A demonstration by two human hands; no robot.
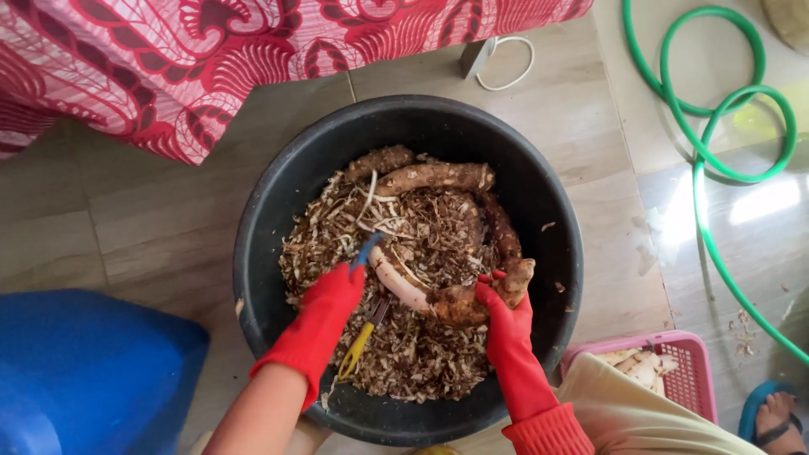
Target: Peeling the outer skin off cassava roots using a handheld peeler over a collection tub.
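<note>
On the tiled floor, a black tub point(261, 253) holds a bed of brown peelings point(421, 354) and several long roots. Inside the tub, the half-peeled root point(421, 295) lies slantwise — pale bare end up-left, brown rough end down-right. The right hand point(504, 313), red-gloved, is closed around that brown end at the tub's right side. The left hand point(330, 295), also gloved, is closed on a blue-handled peeler point(366, 251), its tip just beside the root's bare end. A yellow-handled tool point(361, 339) lies loose on the peelings between the wrists. Beyond the tub's lower right rim sits a pink basket point(687, 371).
</note>
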